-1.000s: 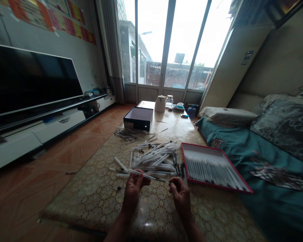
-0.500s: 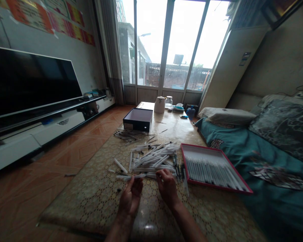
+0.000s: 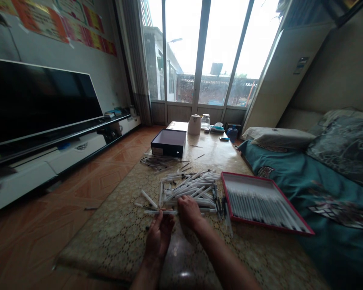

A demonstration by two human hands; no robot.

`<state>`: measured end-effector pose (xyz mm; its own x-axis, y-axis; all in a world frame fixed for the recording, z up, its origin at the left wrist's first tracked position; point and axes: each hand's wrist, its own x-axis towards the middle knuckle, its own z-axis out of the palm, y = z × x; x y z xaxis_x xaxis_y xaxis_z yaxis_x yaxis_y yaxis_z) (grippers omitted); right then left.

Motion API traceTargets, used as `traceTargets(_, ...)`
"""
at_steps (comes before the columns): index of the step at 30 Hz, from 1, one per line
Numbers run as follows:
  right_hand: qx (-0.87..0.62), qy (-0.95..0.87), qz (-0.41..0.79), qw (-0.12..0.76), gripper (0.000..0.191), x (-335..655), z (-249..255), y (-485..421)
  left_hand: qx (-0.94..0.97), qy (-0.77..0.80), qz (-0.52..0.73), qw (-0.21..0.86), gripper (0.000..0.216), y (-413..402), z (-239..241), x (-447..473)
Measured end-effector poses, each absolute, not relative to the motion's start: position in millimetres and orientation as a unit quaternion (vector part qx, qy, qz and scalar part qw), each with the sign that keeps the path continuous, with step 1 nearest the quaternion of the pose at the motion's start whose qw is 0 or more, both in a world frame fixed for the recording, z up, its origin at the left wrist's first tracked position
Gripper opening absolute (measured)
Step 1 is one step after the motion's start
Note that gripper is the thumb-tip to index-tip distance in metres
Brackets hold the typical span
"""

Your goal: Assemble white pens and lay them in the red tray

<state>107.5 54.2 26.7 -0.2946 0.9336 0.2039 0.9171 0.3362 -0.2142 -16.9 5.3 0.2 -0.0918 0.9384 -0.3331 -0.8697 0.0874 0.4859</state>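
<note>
Across the fingertips of my left hand (image 3: 159,234) lies a translucent white pen barrel (image 3: 168,212), pinched under the thumb. At the barrel's right end, my right hand (image 3: 188,211) has its fingers drawn together; whatever they grip is hidden behind the knuckles. Just beyond both hands spreads a loose pile of similar white barrels (image 3: 196,186). Dark thin pen parts (image 3: 220,207) lie to the right of the pile. A shallow red-edged box (image 3: 268,179) at the right holds a row of pens (image 3: 257,205) with dark tips.
Thin dark sticks, perhaps refills (image 3: 157,161), lie before a dark open box (image 3: 168,151). Farther back on the patterned table (image 3: 109,241) stand a pale kettle (image 3: 194,125), a glass jar (image 3: 205,121) and a tissue pack (image 3: 217,128). A teal-covered couch (image 3: 290,177) flanks the right side.
My right hand has moved left, from a gap away to the right end of the pen barrel. The left hand keeps its hold. The view has shifted slightly.
</note>
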Motion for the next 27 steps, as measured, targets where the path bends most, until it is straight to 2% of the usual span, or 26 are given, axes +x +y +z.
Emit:
traceTargets(7,-0.572,-0.799,0.037,0.179,0.017,116,34,47,0.071,0.320,0.674,0.661,0.008,3,4,-12)
traceTargets(9,-0.581,-0.773,0.067,0.245,0.014,126,32,37,0.081,0.329,0.672,0.659,0.009,3,4,-12)
traceTargets(13,-0.550,-0.632,0.253,0.484,0.010,145,15,12,0.139,0.340,0.664,0.651,0.013,2,3,-7)
traceTargets(16,-0.509,-0.548,0.343,0.568,0.017,148,4,-6,0.195,0.342,0.647,0.654,0.020,1,4,-2)
traceTargets(27,-0.477,-0.516,0.388,0.596,0.012,137,3,-20,0.278,0.355,0.620,0.642,0.025,0,3,1)
